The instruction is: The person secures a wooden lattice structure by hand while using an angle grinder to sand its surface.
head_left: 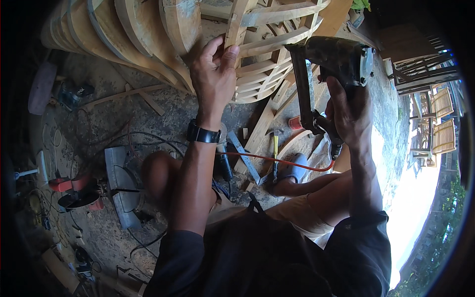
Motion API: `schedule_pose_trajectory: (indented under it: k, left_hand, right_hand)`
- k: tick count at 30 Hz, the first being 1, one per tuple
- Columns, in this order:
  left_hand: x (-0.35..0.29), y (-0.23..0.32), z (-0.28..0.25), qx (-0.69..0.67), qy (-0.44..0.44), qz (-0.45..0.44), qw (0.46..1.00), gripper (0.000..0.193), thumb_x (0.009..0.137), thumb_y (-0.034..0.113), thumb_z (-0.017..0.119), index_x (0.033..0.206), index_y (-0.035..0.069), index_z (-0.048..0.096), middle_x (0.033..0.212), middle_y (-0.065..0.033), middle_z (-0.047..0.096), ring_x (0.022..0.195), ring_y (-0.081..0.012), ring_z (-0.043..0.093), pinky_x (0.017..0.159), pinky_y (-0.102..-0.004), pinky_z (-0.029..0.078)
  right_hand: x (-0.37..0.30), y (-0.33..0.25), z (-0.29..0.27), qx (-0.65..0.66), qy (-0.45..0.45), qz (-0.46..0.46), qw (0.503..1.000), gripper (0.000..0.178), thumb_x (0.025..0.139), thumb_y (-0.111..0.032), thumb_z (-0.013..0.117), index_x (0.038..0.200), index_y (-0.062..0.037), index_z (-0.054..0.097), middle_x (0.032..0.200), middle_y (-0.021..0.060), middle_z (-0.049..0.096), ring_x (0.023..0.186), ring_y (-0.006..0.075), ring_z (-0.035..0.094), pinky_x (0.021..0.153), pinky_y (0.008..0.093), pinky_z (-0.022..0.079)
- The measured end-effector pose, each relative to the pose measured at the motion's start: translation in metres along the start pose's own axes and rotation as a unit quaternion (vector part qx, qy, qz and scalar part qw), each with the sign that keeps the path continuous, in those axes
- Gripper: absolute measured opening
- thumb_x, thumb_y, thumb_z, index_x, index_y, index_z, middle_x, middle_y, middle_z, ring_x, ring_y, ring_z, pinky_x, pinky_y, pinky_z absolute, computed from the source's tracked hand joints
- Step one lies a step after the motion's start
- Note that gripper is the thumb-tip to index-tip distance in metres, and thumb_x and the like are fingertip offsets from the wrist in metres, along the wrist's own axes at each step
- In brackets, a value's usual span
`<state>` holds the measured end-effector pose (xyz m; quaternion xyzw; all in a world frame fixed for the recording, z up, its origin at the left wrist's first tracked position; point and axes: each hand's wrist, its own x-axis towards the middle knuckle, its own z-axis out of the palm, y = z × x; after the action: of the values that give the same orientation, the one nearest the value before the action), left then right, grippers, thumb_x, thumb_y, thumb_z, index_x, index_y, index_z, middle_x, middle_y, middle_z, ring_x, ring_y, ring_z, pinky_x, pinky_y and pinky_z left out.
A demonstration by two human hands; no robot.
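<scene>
My left hand (215, 69) is closed on the edge of an upright wooden strip (238, 24), part of a curved frame of pale slats. In my right hand (350, 111) is a black nail gun (332, 53), gripped by its handle. The gun's nose points left, close to the ends of the curved slats (282, 39); I cannot tell whether it touches them. An orange air hose (287, 162) runs from the base of the gun's handle leftward across my lap. Left of the frame stand large curved wooden ribs (136, 27).
On the floor before me lie a metal square (245, 157), a yellow-handled tool (275, 146) and wooden offcuts. A red and black cutting machine (74, 190) with a disc stands left, among loose cables. Slatted wooden chairs (443, 133) are at the far right.
</scene>
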<state>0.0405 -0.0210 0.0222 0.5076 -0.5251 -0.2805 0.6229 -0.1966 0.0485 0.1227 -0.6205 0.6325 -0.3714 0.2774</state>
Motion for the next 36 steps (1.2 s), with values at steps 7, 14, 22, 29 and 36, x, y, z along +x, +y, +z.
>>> schedule_pose_trajectory:
  k: [7,14,22,29,36]
  left_hand:
    - [0.001,-0.003,-0.001,-0.013,-0.003,0.011,1.000,0.032,0.097,0.018,0.070,0.121,-0.003,0.067,0.101,-0.0152,0.077,0.090,-0.0188,0.075,0.079,-0.0297,0.057]
    - [-0.001,-0.001,-0.001,0.002,-0.008,-0.001,1.000,0.031,0.097,0.018,0.069,0.120,-0.003,0.068,0.101,-0.0150,0.077,0.090,-0.0179,0.074,0.079,-0.0294,0.056]
    - [0.001,-0.003,-0.001,-0.010,-0.010,0.006,1.000,0.032,0.096,0.019,0.070,0.119,-0.004,0.068,0.101,-0.0144,0.077,0.089,-0.0168,0.074,0.080,-0.0294,0.056]
    - [0.001,0.004,-0.003,0.005,-0.018,-0.002,1.000,0.032,0.096,0.020,0.071,0.117,-0.004,0.069,0.100,-0.0135,0.077,0.089,-0.0161,0.073,0.081,-0.0293,0.056]
    - [0.003,-0.001,-0.006,0.013,-0.024,0.002,1.000,0.034,0.096,0.022,0.071,0.119,-0.004,0.069,0.101,-0.0135,0.077,0.090,-0.0158,0.072,0.081,-0.0296,0.056]
  right_hand:
    - [0.000,-0.007,-0.002,-0.021,-0.008,0.007,1.000,0.035,0.098,-0.023,0.067,0.122,-0.0011,0.055,0.073,0.0058,0.064,0.055,0.0097,0.056,0.052,0.0289,0.046]
    - [0.001,-0.005,-0.004,-0.031,-0.007,-0.011,0.999,0.037,0.098,-0.025,0.067,0.122,-0.0006,0.055,0.077,0.0085,0.066,0.058,0.0126,0.057,0.058,0.0308,0.048]
    - [-0.001,-0.006,-0.002,-0.024,0.005,-0.024,0.999,0.036,0.098,-0.025,0.067,0.122,-0.0006,0.057,0.080,0.0091,0.067,0.061,0.0118,0.057,0.061,0.0310,0.048]
    - [0.000,-0.001,-0.002,-0.032,0.003,-0.032,0.999,0.036,0.098,-0.026,0.068,0.121,-0.0001,0.057,0.079,0.0084,0.066,0.061,0.0118,0.056,0.061,0.0306,0.048]
    - [0.006,-0.002,-0.013,-0.039,0.003,-0.013,0.999,0.037,0.097,-0.026,0.069,0.119,0.0015,0.058,0.070,0.0075,0.062,0.057,0.0124,0.055,0.055,0.0321,0.046]
